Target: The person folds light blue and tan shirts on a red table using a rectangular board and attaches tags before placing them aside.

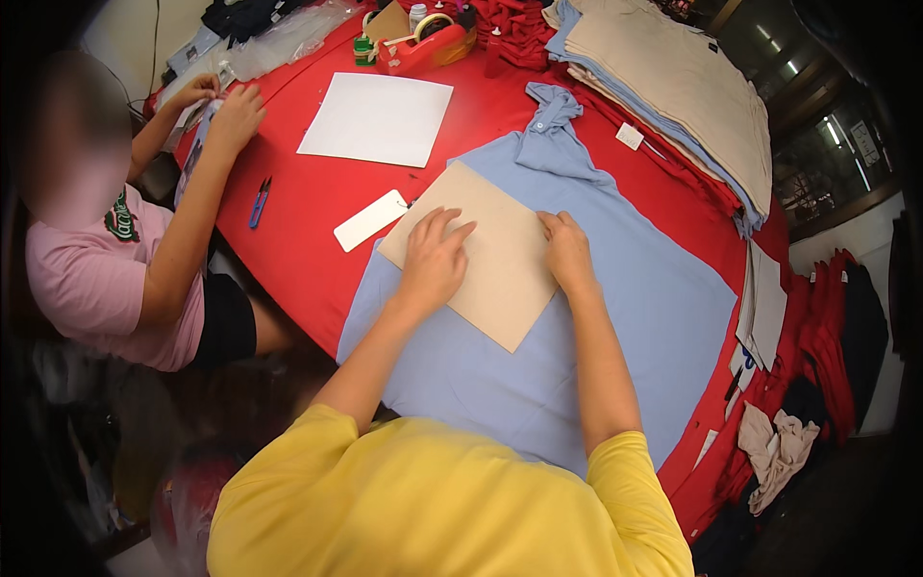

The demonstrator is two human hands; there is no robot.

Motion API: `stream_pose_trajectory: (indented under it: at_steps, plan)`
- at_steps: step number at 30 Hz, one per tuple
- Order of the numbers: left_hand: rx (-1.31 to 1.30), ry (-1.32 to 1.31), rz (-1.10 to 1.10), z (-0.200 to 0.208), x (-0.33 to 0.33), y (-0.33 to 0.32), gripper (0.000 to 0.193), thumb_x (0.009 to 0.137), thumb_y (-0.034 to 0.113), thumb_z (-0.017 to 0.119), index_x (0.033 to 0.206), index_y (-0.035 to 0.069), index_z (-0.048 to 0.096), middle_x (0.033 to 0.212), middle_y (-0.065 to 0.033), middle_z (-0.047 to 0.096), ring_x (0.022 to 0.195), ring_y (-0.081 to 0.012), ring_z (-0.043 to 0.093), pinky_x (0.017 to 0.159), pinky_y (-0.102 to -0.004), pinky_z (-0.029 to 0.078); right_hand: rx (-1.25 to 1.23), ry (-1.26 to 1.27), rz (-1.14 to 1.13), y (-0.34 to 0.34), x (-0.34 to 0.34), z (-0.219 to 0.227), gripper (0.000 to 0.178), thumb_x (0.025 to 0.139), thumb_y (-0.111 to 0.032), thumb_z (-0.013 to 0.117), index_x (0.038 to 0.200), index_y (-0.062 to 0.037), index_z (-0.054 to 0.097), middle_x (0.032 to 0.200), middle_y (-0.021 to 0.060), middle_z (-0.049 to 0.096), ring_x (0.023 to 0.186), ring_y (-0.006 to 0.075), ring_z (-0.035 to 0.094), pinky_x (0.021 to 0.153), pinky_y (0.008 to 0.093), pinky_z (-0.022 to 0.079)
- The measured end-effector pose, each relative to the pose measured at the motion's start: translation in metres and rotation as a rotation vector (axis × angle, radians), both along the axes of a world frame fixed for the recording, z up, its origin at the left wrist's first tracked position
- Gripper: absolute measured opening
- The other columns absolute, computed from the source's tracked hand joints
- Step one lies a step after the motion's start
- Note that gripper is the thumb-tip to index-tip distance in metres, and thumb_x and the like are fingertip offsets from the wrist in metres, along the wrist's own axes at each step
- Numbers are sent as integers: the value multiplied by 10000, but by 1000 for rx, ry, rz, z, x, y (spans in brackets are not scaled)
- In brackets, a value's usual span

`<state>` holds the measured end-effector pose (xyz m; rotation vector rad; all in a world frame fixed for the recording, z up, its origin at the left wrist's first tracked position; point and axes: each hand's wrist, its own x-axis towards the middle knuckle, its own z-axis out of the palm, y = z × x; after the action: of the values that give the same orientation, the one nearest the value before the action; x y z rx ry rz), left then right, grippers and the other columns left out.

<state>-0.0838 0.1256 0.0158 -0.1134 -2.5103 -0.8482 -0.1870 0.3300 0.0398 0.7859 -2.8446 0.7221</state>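
Note:
A light blue polo shirt (635, 279) lies spread over the red-covered table, its buttoned collar at the far end. On top of it rests a beige cardboard sheet (500, 288), turned at an angle. My left hand (435, 258) lies on the sheet's left part with its fingers spread. At the sheet's right corner is my right hand (569, 252), fingertips touching the edge and fingers slightly bent but apart. A white hang tag (371, 220) sticks out beyond the sheet's left edge, over the red cloth.
A white sheet (377, 119) lies beyond the shirt, with thread snips (260, 202) to its left. A red tape dispenser (423, 48) stands at the back. Folded beige and blue shirts (673, 87) are stacked far right. At the left, a co-worker (125, 279) handles something small.

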Motion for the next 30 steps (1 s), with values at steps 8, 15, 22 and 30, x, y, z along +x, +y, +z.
stream_pose_trajectory:
  at_steps: [8, 15, 22, 30]
  plan:
    - [-206, -136, 154, -19, -38, -4, 522, 869, 403, 594, 1321, 147, 542, 1430, -104, 420, 1350, -341, 312, 1146, -512, 178, 148, 45, -67, -3, -12, -5, 329, 828, 14, 572, 1136, -67, 651, 1010, 133, 583, 969, 317, 553, 853, 459, 431]
    - [-194, -144, 163, -15, -43, 2, 559, 864, 448, 604, 1340, 163, 533, 1432, -92, 430, 1354, -330, 314, 1156, -499, 165, 99, 636, -424, 6, -115, -29, 356, 812, -85, 576, 1164, -97, 628, 1168, 154, 582, 1136, 321, 483, 940, 490, 341]
    - [-180, -165, 179, -16, -36, -1, 569, 848, 427, 621, 1327, 133, 536, 1422, -89, 438, 1360, -329, 304, 1151, -505, 173, -29, -507, 157, -8, -75, 101, 348, 847, -157, 624, 1186, -79, 642, 1233, 120, 617, 1140, 307, 562, 957, 406, 431]
    - [-997, -250, 461, -51, -39, -9, 598, 899, 175, 523, 1461, 125, 328, 1504, -56, 322, 1414, -229, 242, 1163, -427, 240, -50, 57, 222, -48, -22, -22, 484, 933, -370, 542, 1322, -82, 538, 1459, 167, 400, 1391, 305, 311, 1139, 483, 206]
